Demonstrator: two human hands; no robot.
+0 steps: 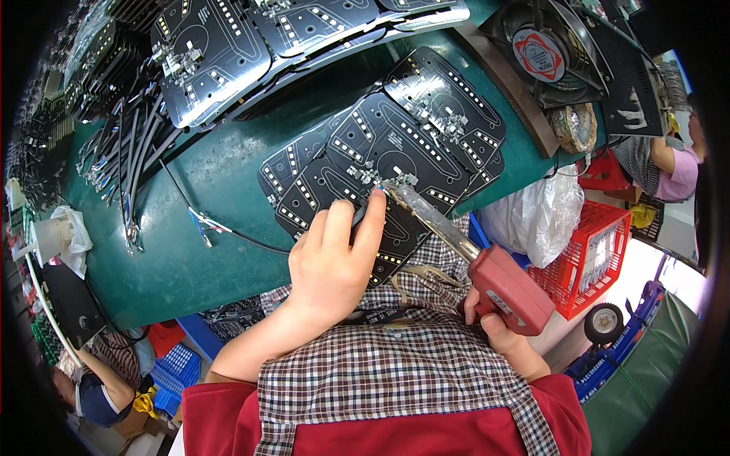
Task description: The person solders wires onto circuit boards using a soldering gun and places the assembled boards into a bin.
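My left hand [331, 254] rests over a black circuit board panel [384, 140] with rows of small light-coloured LEDs. A thin black cable [255, 242] with stripped coloured ends runs under its fingers. The index finger is stretched to the small components at the board's middle and presses a wire end there. How the other fingers grip the cable is partly hidden. My right hand [502, 327] is closed round the handle of a red soldering gun [513, 289]. Its long metal tip meets the board right beside my left index fingertip.
More LED board panels [220, 61] are stacked at the back. Several loose black cables [129, 159] lie on the green table [167, 281] at left. A fan [540, 53] stands at back right, near a red crate [585, 258] and a plastic bag [536, 213]. Other people are at both sides.
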